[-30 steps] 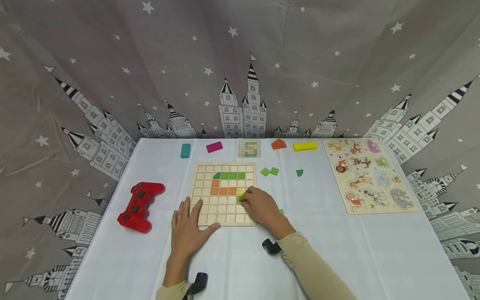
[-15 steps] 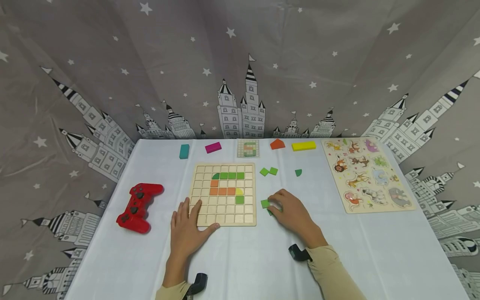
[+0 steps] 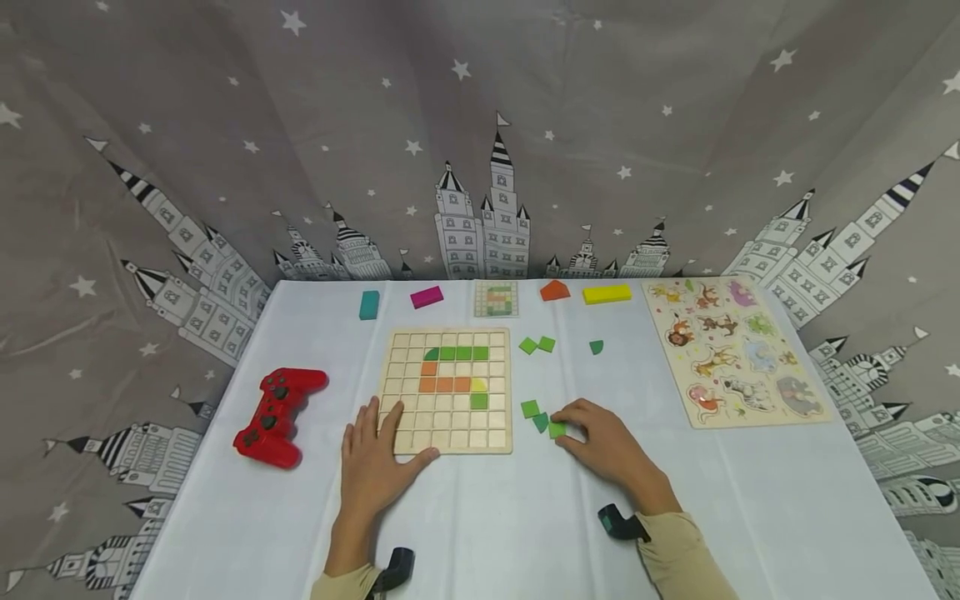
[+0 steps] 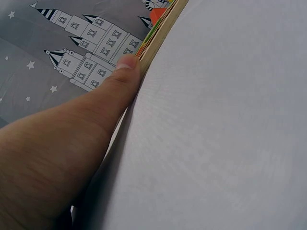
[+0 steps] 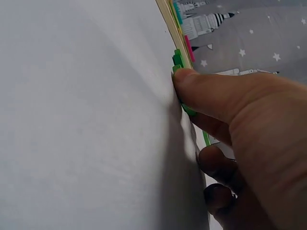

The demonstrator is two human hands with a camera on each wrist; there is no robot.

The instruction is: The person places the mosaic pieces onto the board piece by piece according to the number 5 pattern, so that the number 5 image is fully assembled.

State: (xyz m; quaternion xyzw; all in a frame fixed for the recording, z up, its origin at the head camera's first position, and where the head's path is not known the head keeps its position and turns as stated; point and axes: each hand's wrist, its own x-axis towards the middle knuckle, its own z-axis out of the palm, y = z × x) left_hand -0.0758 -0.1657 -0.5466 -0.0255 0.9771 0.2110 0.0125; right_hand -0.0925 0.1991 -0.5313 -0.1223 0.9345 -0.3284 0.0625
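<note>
My right hand (image 3: 611, 454) pinches a light green square tile (image 3: 557, 430) between thumb and fingers, low over the cloth to the right of the wooden grid board (image 3: 497, 437). Touching or close by are a dark green quarter-round tile (image 3: 541, 422) and another green square tile (image 3: 531, 409). On the board sit green squares, orange squares (image 3: 446, 384), a dark green quarter-round (image 3: 431, 355) and a yellow quarter-round (image 3: 478, 384). My left hand (image 3: 375, 462) rests at the board's lower left corner, fingers spread, thumb (image 4: 125, 64) along its near edge.
Behind the board lies a pattern card (image 3: 497, 298), between teal (image 3: 369, 305), magenta (image 3: 427, 297), orange (image 3: 555, 290) and yellow (image 3: 607, 293) blocks. Two green squares (image 3: 537, 344) and a quarter-round (image 3: 596, 347) lie right. A red game controller (image 3: 277, 417) is left, an animal puzzle (image 3: 787, 367) right.
My right hand has left the green square at the board's right side, moved right to the loose tiles and now pinches a green square there. The left hand stays in place.
</note>
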